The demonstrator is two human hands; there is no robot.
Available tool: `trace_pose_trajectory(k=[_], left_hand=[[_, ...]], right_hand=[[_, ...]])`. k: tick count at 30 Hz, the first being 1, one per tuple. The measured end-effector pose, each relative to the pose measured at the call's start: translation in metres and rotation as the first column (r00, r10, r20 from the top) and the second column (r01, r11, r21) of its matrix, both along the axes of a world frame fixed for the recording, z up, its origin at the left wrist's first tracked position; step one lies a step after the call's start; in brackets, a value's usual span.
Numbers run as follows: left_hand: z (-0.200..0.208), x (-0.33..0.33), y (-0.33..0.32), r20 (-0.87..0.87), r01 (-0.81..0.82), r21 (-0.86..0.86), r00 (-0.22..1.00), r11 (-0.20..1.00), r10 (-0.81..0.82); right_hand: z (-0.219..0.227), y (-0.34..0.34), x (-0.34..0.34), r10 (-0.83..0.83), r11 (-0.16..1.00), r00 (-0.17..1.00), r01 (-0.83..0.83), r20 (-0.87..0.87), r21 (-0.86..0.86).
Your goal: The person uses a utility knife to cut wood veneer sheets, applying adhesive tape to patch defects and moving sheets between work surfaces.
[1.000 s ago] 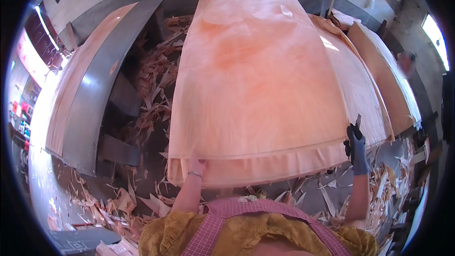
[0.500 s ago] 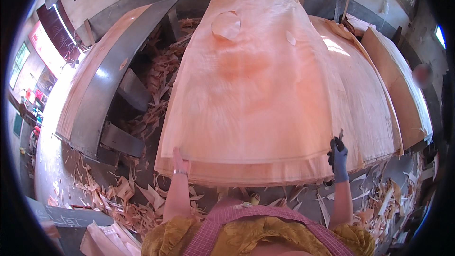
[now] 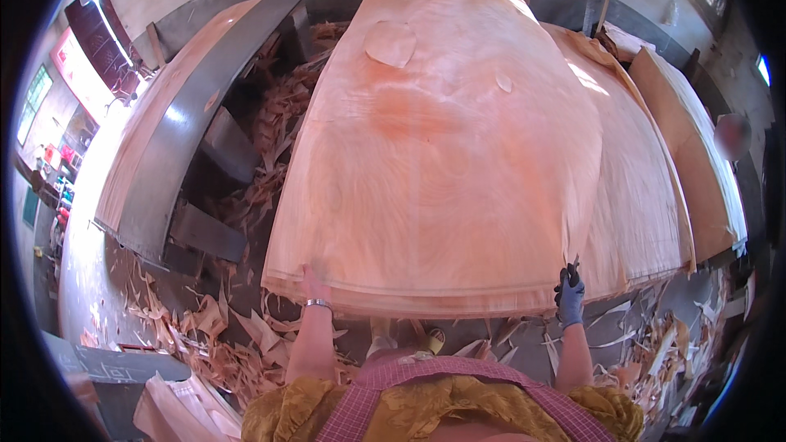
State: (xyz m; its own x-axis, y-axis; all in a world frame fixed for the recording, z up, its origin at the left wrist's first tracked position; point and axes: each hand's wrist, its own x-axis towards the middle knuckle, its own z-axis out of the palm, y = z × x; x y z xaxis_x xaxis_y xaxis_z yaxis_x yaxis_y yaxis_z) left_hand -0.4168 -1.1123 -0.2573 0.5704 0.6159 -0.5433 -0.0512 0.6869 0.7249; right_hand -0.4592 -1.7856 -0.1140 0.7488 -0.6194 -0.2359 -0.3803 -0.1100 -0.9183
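A large, thin sheet of pale pinkish wood veneer [image 3: 442, 188] lies over a stack of similar sheets. My bare left hand [image 3: 316, 285], with a band at the wrist, grips its near edge at the left; the fingers are slightly blurred. At the near right corner, my right hand [image 3: 569, 295], in a grey-blue glove with dark fingers, is closed on the sheet. A crease runs up the sheet from that hand. A thin dark tip sticks up from the glove; its kind is unclear. A loose veneer patch [image 3: 390, 43] lies on the far left part of the sheet.
More veneer [image 3: 643, 172] lies right of the sheet, with another stack [image 3: 684, 147] beyond. On the left stands a long bench with a grey metal top [image 3: 176, 123]. Veneer scraps [image 3: 217, 344] litter the floor. A person's blurred head [image 3: 732, 136] shows at far right.
The sheet's raised far edge has come down, and the sheet lies flatter. Its near edge has shifted toward me. My right hand has moved nearer and leftward; my left hand has come slightly nearer.
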Motion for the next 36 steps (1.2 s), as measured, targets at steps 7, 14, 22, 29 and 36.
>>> trace_pose_trajectory(k=[7,14,22,29,36], left_hand=[[0.001,-0.023,-0.009,-0.13,-0.117,-0.063,0.986,0.991,0.108],[0.01,-0.043,-0.011,-0.277,-0.166,0.134,0.94,0.977,0.197],[0.009,-0.037,0.018,-0.52,-0.195,0.294,0.789,0.936,0.327],[0.001,-0.04,0.051,-0.557,-0.112,0.284,0.789,0.952,0.259],[-0.009,-0.041,0.076,-0.609,-0.025,0.292,0.766,0.956,0.206]], right_hand=[[-0.068,-0.028,-0.018,0.078,0.996,0.993,-0.075,-0.09,0.04],[-0.13,-0.057,-0.044,0.036,0.992,0.999,-0.037,-0.012,-0.122],[-0.124,-0.014,-0.048,0.244,0.749,0.958,-0.284,-0.15,-0.598],[-0.148,-0.013,-0.068,0.198,0.827,0.948,-0.297,-0.248,-0.477],[-0.154,-0.007,-0.078,0.171,0.904,0.979,-0.202,-0.113,-0.378]])
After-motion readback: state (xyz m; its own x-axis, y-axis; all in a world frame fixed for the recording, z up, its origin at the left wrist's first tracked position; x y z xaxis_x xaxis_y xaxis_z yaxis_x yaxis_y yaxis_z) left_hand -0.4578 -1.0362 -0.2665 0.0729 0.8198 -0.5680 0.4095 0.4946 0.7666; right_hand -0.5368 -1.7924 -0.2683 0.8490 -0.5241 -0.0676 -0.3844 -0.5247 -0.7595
